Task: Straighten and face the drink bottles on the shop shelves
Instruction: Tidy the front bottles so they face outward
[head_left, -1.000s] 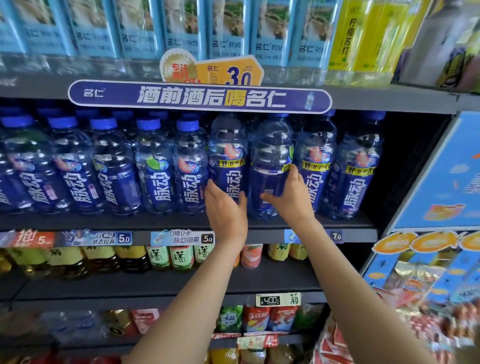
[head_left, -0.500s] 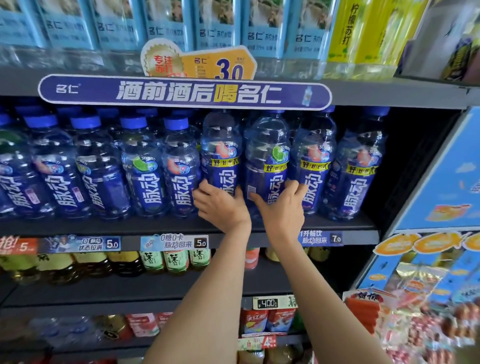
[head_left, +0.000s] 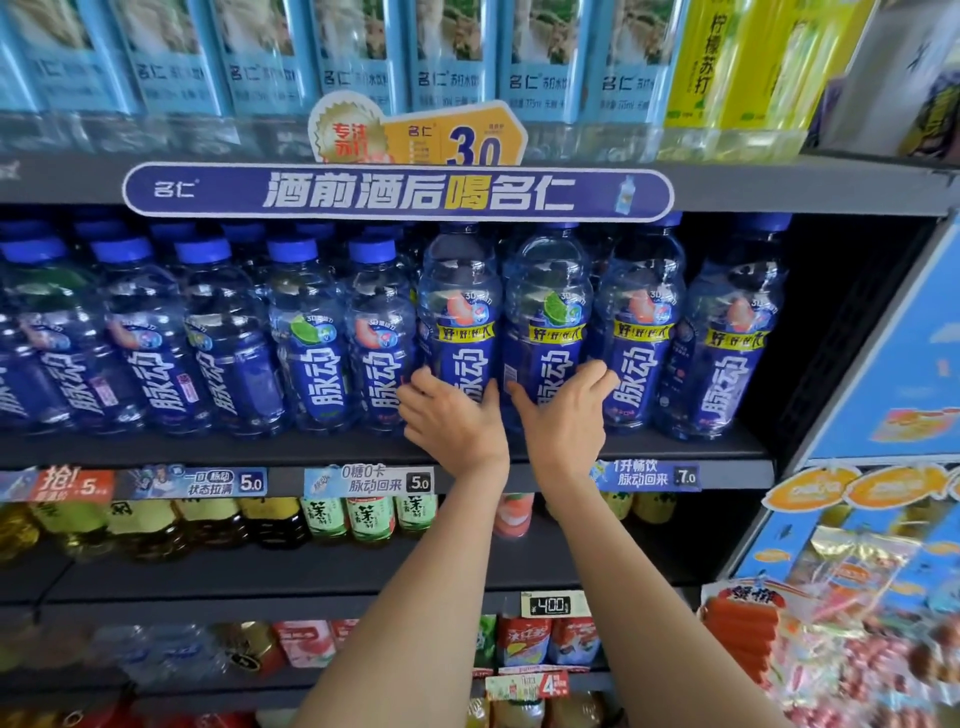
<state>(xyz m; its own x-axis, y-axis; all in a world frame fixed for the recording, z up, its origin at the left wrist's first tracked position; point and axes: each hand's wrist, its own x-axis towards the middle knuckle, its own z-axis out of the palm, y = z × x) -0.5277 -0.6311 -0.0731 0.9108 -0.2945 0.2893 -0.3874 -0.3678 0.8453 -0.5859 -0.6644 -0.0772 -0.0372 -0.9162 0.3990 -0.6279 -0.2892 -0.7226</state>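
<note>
Two hands on the middle shelf (head_left: 675, 447), head view. Left hand (head_left: 452, 421) grips the lower body of a large peach-label bottle (head_left: 460, 317), fingers (head_left: 415, 387) wrapped round its left side. Right hand (head_left: 563, 415) grips the neighbouring lime-label bottle (head_left: 548, 312), fingers (head_left: 597, 374) curled round its right side, thumb on the label front.

Versus 0.5 s ago: both hands sit on the same two bottles; the lime-label bottle's brand characters face more squarely forward. One second ago its label was turned away to the right.

Edges and room: both bottles stand upright at the shelf's front lip, touching each other. Two more large bottles (head_left: 644, 322) stand just right of the right fingers. Smaller bottles (head_left: 306, 332) pack the row left of the left fingers. Bottle caps sit close under the blue banner strip (head_left: 397, 192). Dark open space lies beyond the rightmost bottle.
</note>
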